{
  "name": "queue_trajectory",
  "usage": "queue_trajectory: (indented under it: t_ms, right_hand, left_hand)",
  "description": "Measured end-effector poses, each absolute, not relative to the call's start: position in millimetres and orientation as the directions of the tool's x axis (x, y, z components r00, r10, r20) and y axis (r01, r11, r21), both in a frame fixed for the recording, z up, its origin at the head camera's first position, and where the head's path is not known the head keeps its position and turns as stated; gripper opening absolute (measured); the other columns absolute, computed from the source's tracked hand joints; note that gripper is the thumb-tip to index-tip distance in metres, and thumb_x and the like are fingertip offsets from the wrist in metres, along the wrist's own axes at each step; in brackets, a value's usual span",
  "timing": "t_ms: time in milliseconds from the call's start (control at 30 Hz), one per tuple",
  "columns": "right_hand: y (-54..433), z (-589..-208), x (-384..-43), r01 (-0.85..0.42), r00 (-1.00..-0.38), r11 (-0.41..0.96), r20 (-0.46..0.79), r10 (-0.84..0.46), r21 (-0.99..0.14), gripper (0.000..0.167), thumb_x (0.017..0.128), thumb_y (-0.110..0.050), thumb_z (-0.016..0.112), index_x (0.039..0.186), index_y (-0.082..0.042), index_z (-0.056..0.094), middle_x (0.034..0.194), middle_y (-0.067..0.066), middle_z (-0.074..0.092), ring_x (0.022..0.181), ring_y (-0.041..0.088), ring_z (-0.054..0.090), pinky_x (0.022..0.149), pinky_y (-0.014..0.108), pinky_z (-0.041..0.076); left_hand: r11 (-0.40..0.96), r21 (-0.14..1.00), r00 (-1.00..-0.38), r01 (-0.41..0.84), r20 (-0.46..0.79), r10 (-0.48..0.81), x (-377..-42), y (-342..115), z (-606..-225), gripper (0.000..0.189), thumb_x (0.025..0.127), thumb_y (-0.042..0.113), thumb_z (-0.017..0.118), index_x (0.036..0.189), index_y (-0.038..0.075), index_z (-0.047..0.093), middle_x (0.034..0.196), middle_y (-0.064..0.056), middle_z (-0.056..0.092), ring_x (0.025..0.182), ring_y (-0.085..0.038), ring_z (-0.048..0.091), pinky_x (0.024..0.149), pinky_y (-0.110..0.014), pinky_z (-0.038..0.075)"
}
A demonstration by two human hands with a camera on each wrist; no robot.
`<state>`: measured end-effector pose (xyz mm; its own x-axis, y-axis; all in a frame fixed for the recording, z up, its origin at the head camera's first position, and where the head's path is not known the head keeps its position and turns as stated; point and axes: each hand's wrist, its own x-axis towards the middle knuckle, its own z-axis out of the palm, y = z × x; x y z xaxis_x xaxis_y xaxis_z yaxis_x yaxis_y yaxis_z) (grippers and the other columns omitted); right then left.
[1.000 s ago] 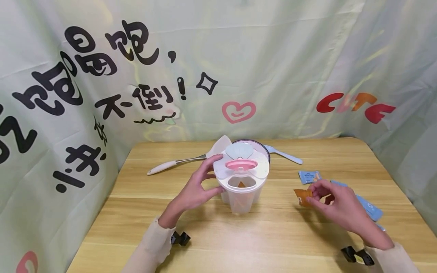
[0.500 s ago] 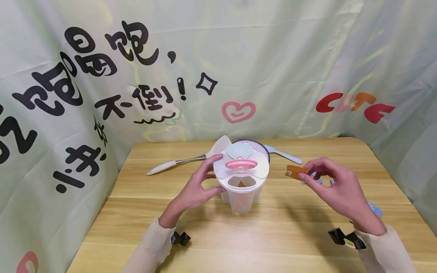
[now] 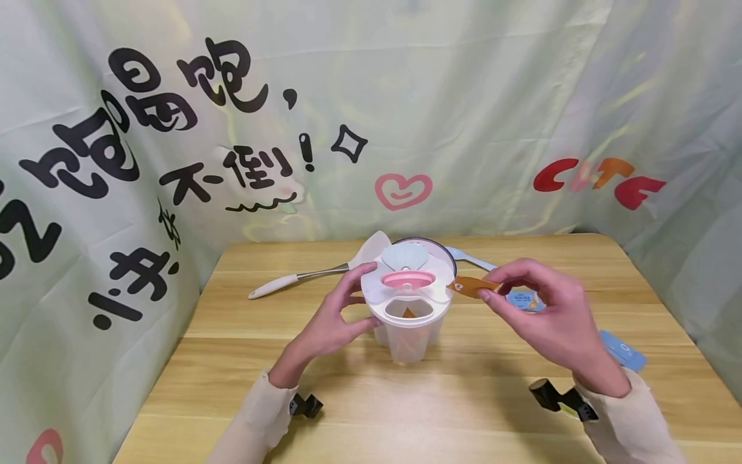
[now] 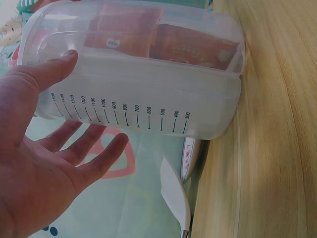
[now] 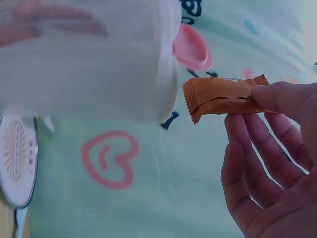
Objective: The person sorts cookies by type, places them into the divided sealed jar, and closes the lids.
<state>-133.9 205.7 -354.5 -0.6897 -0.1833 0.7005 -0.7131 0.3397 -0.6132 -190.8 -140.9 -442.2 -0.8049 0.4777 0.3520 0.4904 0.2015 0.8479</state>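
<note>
A clear plastic storage canister [image 3: 408,338] stands upright on the table, with a pink handle [image 3: 408,279] on its white lid and a lid opening uncovered at the front. Measuring marks run up its side in the left wrist view, where orange-brown packets [image 4: 126,32] show inside. My left hand [image 3: 335,323] grips the canister's left side near the rim, thumb in front. Between thumb and fingers, my right hand [image 3: 547,316] pinches an orange wrapped snack packet [image 5: 223,94]. That packet is level with the lid, just right of it; the right wrist view shows a gap between them.
Behind the canister lies a dark-rimmed plate [image 3: 443,251], partly hidden. A white spatula [image 3: 301,277] lies to the left, and a light-blue utensil [image 3: 472,259] at back right. Blue packets [image 3: 524,299] and a flat blue item [image 3: 623,350] lie at right.
My right hand has lifted the orange snack packet and carried it left, up to the canister's right side. My left hand and the canister have stayed in place.
</note>
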Motion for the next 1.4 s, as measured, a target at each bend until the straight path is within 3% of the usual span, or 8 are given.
queue_trajectory:
  t_ms: [333,633,800,1033,1167,1400]
  right_hand:
    - [166,-353,-138,-0.796,-0.606,0.168,0.768,-0.207,-0.582,0.042,0.071,0.027,0.082,0.102,-0.002,0.078,0.095,0.006,0.08,0.082,0.009,0.072,0.08,0.016,0.062]
    - [149,-359,-140,-0.789,-0.613,0.191,0.74,-0.276,-0.583,0.023,0.086,0.002,0.089,0.103,-0.012,0.08,0.092,0.006,0.079,0.084,0.007,0.071,0.079,0.019,0.062]
    - [147,-360,-139,-0.768,-0.64,0.282,0.703,-0.311,-0.575,0.032,0.08,0.006,0.091,0.102,-0.013,0.079,0.094,-0.002,0.08,0.084,0.006,0.071,0.079,0.018,0.062]
    - [143,-364,-140,-0.739,-0.671,0.353,0.669,-0.318,-0.573,0.031,0.08,0.002,0.093,0.102,-0.015,0.08,0.094,-0.006,0.081,0.077,0.006,0.066,0.072,0.016,0.055]
    - [140,-368,-141,-0.757,-0.65,0.357,0.689,-0.322,-0.548,0.035,0.077,0.002,0.095,0.103,-0.016,0.08,0.093,-0.005,0.082,0.073,0.008,0.063,0.069,0.015,0.049]
    - [140,-369,-141,-0.796,-0.601,0.329,0.726,-0.335,-0.508,0.044,0.069,0.001,0.099,0.105,-0.016,0.079,0.094,-0.001,0.081,0.078,0.011,0.065,0.072,0.015,0.05]
  left_hand:
    - [0.196,0.85,-0.807,0.489,0.355,0.473,-192,-142,-444,0.093,0.091,0.003,0.087,0.167,0.025,0.039,0.163,-0.008,0.052,0.138,-0.034,0.062,0.109,-0.048,0.061]
    - [0.201,0.85,-0.807,0.487,0.349,0.477,-191,-141,-442,0.093,0.091,0.003,0.088,0.167,0.025,0.039,0.165,-0.008,0.05,0.137,-0.034,0.062,0.109,-0.049,0.061]
    - [0.202,0.849,-0.806,0.489,0.351,0.478,-191,-142,-442,0.094,0.091,0.003,0.088,0.167,0.025,0.039,0.165,-0.008,0.05,0.138,-0.034,0.062,0.109,-0.051,0.061]
    - [0.202,0.849,-0.805,0.489,0.349,0.481,-192,-142,-444,0.094,0.09,0.002,0.087,0.167,0.025,0.038,0.166,-0.007,0.05,0.139,-0.033,0.062,0.11,-0.051,0.061]
    - [0.2,0.846,-0.802,0.494,0.355,0.481,-192,-142,-444,0.093,0.091,0.002,0.087,0.167,0.024,0.039,0.167,-0.008,0.049,0.138,-0.034,0.062,0.109,-0.05,0.061]
    - [0.202,0.841,-0.802,0.501,0.363,0.475,-193,-142,-445,0.092,0.091,0.003,0.087,0.167,0.024,0.039,0.166,-0.008,0.05,0.137,-0.034,0.063,0.109,-0.047,0.062]
